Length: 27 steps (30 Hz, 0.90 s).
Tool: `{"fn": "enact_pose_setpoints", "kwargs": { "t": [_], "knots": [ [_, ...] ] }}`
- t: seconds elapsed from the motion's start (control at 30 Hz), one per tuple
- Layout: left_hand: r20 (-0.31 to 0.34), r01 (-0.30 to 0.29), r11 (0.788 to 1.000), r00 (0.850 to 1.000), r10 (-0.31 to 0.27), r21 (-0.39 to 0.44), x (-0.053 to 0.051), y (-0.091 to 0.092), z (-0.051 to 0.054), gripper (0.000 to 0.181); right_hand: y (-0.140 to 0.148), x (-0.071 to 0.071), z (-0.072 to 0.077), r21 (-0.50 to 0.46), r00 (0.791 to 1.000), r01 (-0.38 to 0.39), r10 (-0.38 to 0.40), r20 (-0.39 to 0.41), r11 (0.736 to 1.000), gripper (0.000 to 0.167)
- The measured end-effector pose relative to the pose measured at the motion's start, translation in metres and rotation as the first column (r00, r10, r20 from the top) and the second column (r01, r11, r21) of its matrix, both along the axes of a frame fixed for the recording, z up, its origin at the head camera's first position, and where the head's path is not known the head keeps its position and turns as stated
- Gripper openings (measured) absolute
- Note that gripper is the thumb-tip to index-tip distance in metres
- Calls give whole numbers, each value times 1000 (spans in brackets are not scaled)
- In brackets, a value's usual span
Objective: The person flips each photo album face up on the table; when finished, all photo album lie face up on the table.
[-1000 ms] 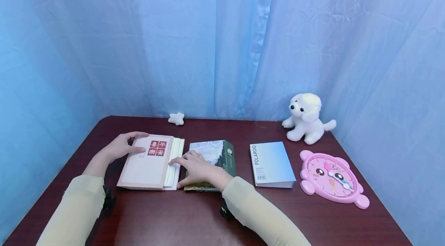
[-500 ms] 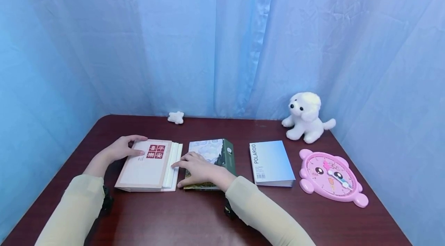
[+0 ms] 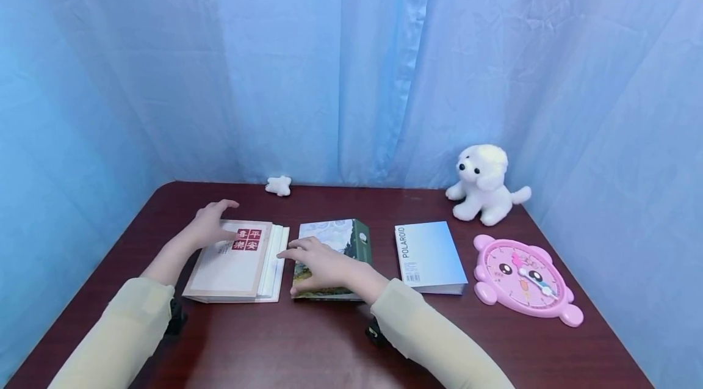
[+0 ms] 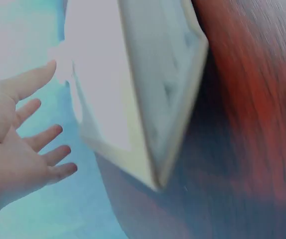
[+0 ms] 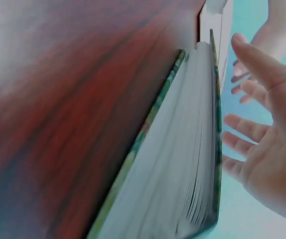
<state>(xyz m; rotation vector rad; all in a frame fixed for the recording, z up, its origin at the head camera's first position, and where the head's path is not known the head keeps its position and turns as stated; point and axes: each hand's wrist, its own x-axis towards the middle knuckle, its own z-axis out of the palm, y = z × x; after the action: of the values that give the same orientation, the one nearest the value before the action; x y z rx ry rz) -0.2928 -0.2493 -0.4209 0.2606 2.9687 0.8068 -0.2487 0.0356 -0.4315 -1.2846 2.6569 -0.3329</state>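
The head view is bright and evenly lit, with a cool blue cast; the curtain (image 3: 285, 71) glows strongest toward the far left. A pale sheen lies on the near middle of the bench (image 3: 307, 346), and a soft, dark shadow falls beside the left sleeve (image 3: 118, 328). Lettering on the blue album (image 3: 431, 258) is readable, its small print too fine. In the left wrist view, the pale book (image 4: 100, 74) is overexposed and blurred, the wood grain smeared into streaks. The right wrist view is hazy: glare whitens the bench's upper left corner, and the green-edged book's (image 5: 165, 154) pages look soft.
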Motion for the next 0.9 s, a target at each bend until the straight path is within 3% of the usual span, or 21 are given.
{"fn": "enact_pose_setpoints", "kwargs": {
  "t": [0.23,0.47,0.8,0.9],
  "knots": [
    [-37,29,999,999,-28,34,5,27,9,63,24,8,-4,-20,996,-6,4,-92,1000,69],
    [-123,71,993,991,-60,92,11,59,14,61,57,14,-2,-85,994,7,-16,-107,996,69],
    [-186,169,983,971,-153,75,17,108,10,65,95,14,-8,-127,978,31,-57,-201,991,70],
    [-186,185,979,968,-167,86,16,122,8,66,108,15,-10,-131,977,65,-90,-195,989,70]
  ]
}}
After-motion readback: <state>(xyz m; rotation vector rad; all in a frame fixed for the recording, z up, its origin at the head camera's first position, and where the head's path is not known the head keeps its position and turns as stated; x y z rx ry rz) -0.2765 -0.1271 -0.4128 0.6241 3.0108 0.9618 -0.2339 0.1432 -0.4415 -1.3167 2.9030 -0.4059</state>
